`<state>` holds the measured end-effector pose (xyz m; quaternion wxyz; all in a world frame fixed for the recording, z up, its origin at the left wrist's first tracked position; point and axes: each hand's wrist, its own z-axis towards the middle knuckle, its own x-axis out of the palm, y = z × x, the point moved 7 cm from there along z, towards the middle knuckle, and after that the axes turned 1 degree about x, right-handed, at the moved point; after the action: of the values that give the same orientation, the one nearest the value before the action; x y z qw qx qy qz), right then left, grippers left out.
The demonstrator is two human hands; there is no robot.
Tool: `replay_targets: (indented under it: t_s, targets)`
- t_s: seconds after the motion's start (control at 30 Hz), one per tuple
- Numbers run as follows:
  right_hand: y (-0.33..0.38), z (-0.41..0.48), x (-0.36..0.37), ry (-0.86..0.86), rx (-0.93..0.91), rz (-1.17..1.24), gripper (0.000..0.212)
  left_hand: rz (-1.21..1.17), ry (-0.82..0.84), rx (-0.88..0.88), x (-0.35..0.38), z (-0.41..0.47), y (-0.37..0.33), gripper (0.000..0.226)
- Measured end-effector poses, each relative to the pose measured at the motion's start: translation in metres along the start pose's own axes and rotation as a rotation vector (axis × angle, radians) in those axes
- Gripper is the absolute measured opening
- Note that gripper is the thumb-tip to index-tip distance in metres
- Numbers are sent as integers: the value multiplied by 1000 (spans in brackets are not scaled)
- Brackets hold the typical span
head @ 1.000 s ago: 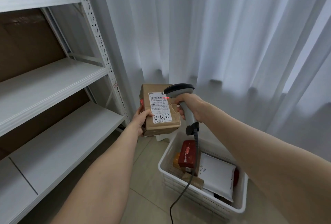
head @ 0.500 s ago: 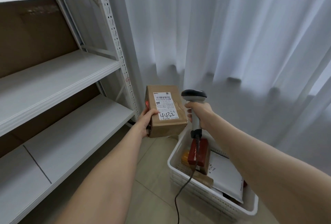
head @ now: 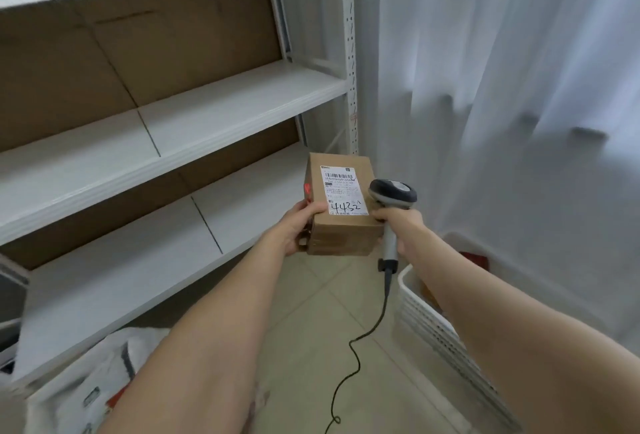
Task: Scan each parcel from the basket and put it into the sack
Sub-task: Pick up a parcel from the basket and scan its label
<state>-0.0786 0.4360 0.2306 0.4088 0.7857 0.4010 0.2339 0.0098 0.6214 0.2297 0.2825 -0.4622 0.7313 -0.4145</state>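
1. L grip: my left hand [head: 298, 225] was clamped on the parcel [head: 343, 236], a brown carton, at its near-left corner. Thumb was on top by the label [head: 343, 191], fingers round the left side. The carton was in the air in front of the shelving [head: 225, 111].
2. R grip: my right hand [head: 403, 225] was wrapped round the handle of the scanner [head: 393, 192], with the head just off the carton's right edge. The cable [head: 367, 329] hung down to the floor. I couldn't tell if a beam sat on the label.
3. The carton's long axis ran away from me, label face up and tipped toward me.
4. Key relation: the sack [head: 100, 388] lay low and to the left, under my L forearm by the bottom shelf, well apart from the carton. The basket [head: 426, 319] sat low on the right, under my R forearm. So the carton was between the two, and the L hand was the nearer one to the sack. The R hand was busy w/ the scanner anyway.
5. Judgement: if the scan took, the next move was prob. a swing down-left w/ the L hand only, carton going in short end first. The sack mouth was blurred at the frame edge, so I couldn't tell how open it was — that was the risk.
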Motion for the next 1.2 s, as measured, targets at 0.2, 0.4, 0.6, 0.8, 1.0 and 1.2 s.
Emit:
replay_targets:
  t_s: [0.2,0.4,0.6,0.8,1.0,1.2]
  targets:
    - [-52,-63,78,107,1,-32,51,-83,-199,45,-92,-80,41,51]
    - [-89,-114,161,228,-23,-94,35,-154,-351,-17,-184,-148,90,68]
    - [-148,-160,272,326,11,-190,26,-210,-491,-84,-297,-211,140,59]
    - [-220,-195,396,389,61,-253,24,-253,-540,-162,-418,-252,200,59]
    - [-307,-211,500,423,164,-260,22,-281,-560,-257,-523,-259,267,51]
    - [-363,-191,555,375,181,-447,28,-393,-528,-427,-558,-232,340,23]
